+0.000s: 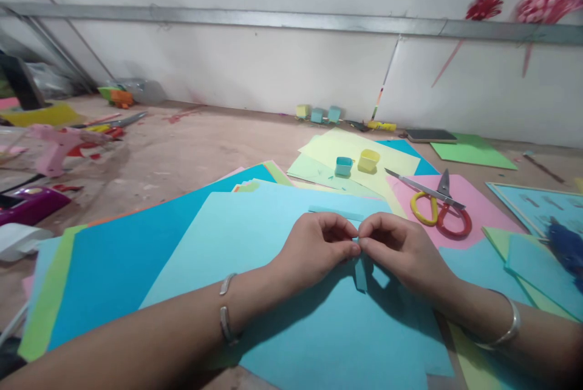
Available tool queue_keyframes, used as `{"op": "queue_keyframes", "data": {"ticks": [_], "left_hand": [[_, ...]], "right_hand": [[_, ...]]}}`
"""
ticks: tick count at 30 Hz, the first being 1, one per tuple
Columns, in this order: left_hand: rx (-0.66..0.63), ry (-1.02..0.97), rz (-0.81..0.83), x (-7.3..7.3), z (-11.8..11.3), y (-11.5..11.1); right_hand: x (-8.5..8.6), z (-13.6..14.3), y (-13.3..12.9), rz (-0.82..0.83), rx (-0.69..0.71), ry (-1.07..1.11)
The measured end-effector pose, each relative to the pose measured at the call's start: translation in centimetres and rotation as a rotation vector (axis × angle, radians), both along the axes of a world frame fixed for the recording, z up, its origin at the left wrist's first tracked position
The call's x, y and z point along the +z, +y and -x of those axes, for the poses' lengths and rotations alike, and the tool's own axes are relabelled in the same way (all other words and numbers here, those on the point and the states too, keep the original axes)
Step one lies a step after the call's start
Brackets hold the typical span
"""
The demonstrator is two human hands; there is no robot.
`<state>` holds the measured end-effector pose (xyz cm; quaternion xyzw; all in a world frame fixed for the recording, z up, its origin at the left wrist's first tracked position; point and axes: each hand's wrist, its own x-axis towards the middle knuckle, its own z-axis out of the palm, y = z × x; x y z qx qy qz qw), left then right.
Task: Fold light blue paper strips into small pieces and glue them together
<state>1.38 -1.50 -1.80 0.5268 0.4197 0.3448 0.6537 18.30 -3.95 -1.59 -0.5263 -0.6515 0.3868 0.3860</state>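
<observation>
My left hand [312, 247] and my right hand [407, 250] meet with their fingertips together, both closed in a pinch. Between them is a narrow light blue paper strip [361, 277], its lower end hanging below the fingers; its upper part is mostly hidden. Under the hands lies a light blue paper sheet [255, 238]. Just beyond the left hand, another blue paper strip [334, 212] rests on this sheet. Farther off sit a small blue paper box [344, 166] and a yellow paper box [368, 160], side by side on pale yellow paper.
Scissors [441, 201] with yellow and red handles and a metal blade lie on pink paper [492, 211] at right. A pink glue gun [54, 147] stands at left. Several little paper boxes [317, 114] line the wall. Blue paper scraps [544, 268] are at lower right.
</observation>
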Motion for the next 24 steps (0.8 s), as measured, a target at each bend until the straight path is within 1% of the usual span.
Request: {"op": "queue_keyframes", "data": {"ticks": [6, 11, 15, 18, 22, 24], "left_hand": [[-0.025, 0.030, 0.000, 0.45, 0.27, 0.05], [-0.029, -0.003, 0.058, 0.32, 0.19, 0.08], [-0.051, 0.015, 0.059, 0.38, -0.06, -0.04], [-0.057, 0.086, -0.003, 0.42, -0.18, -0.27], [-0.048, 0.188, -0.222, 0.22, -0.17, -0.56], [-0.044, 0.189, -0.234, 0.13, -0.15, -0.54]], "right_hand": [[0.22, -0.06, -0.35, -0.054, 0.026, -0.038], [-0.25, -0.20, -0.20, -0.088, 0.054, -0.046], [-0.52, -0.27, -0.14, -0.086, 0.074, -0.056], [-0.48, -0.12, -0.36, -0.072, 0.080, -0.066], [-0.53, 0.12, -0.79, -0.066, 0.067, -0.043], [-0.61, 0.13, -0.87, -0.103, 0.050, -0.065]]}}
